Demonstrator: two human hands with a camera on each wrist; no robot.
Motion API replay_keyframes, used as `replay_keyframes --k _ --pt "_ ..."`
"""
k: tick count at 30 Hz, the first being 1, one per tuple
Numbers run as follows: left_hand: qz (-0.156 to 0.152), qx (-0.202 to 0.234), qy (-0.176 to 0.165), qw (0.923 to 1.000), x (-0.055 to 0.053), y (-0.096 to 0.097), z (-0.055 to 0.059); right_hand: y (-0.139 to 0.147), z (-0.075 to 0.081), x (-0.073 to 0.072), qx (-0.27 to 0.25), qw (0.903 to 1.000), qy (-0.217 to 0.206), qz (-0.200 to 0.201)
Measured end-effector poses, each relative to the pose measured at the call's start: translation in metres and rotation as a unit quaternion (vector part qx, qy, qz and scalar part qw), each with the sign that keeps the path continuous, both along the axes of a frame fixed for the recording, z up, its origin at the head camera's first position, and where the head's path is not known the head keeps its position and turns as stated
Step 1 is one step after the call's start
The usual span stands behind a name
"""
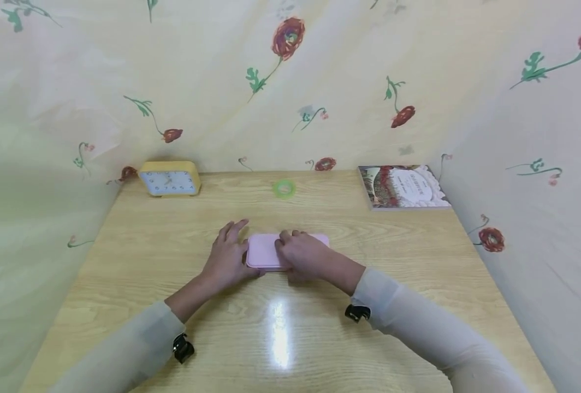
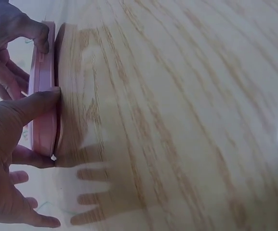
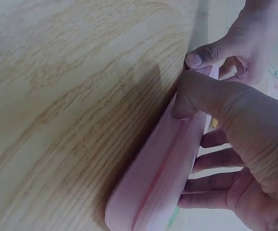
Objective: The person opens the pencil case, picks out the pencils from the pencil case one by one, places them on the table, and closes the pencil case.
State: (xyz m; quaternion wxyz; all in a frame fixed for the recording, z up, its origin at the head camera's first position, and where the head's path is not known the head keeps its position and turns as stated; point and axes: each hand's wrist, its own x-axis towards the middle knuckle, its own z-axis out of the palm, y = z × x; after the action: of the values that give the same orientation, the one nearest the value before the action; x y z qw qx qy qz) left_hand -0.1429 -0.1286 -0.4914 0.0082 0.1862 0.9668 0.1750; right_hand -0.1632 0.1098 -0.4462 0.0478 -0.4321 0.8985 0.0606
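The person's forearms in pale sleeves (image 1: pixel 138 349) enter from the near edge of the wooden table (image 1: pixel 418 305). Mid-table lies a flat pink case (image 1: pixel 263 250), closed, with its seam visible in the wrist views.

The left hand (image 1: pixel 226 256) rests at the case's left end: thumb against the near edge, fingers extended on the table. The right hand (image 1: pixel 302 254) covers the case's centre: thumb on the near-edge seam, fingers curled over the top.

Judged risks:
- The glossy tabletop may let the case slide away from thumb pressure.
- If the seam opens suddenly, the case may jump clear of both hands.

Beyond, well apart: a green ring (image 1: pixel 284 188), a yellow clock (image 1: pixel 169 178) far left, a book (image 1: pixel 402 186) far right, all before a floral cloth (image 1: pixel 290 82).
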Motion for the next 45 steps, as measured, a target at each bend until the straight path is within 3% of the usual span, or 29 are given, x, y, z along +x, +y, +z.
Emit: replay_keyframes --k 8,20,22,24,28,31,34,37,39,41,45 --pt "0.004 0.010 -0.011 0.9999 0.001 -0.002 0.000 -0.001 0.007 -0.006 -0.011 0.9988 -0.048 0.001" --pt "0.033 0.117 -0.083 0.9890 -0.004 -0.005 0.003 0.013 0.019 -0.021 -0.056 0.9889 -0.137 0.003" --pt "0.033 0.127 -0.094 0.9869 -0.007 -0.005 0.003 0.020 0.019 -0.028 -0.083 0.9813 -0.174 0.000" --pt "0.033 0.133 -0.103 0.9852 -0.008 -0.005 0.003 0.028 0.020 -0.035 -0.119 0.9676 -0.222 -0.008" --pt "0.039 0.132 -0.113 0.9840 -0.010 -0.005 0.002 0.042 0.020 -0.049 -0.201 0.9289 -0.310 -0.030" --pt "0.043 0.128 -0.110 0.9847 -0.010 -0.005 -0.001 0.047 0.019 -0.056 -0.260 0.9063 -0.329 -0.053" --pt "0.046 0.126 -0.105 0.9854 -0.010 -0.004 -0.004 0.050 0.019 -0.060 -0.333 0.8957 -0.282 -0.083" --pt "0.047 0.127 -0.099 0.9858 -0.008 -0.004 -0.004 0.050 0.016 -0.063 -0.417 0.8815 -0.193 -0.107" --pt "0.046 0.126 -0.101 0.9858 -0.007 -0.003 -0.003 0.050 0.013 -0.063 -0.445 0.8798 -0.121 -0.113" --pt "0.044 0.124 -0.103 0.9859 -0.005 -0.002 -0.001 0.050 0.008 -0.063 -0.444 0.8872 -0.055 -0.112" --pt "0.042 0.116 -0.107 0.9867 -0.003 0.000 0.003 0.051 -0.002 -0.061 -0.370 0.9193 0.039 -0.127"
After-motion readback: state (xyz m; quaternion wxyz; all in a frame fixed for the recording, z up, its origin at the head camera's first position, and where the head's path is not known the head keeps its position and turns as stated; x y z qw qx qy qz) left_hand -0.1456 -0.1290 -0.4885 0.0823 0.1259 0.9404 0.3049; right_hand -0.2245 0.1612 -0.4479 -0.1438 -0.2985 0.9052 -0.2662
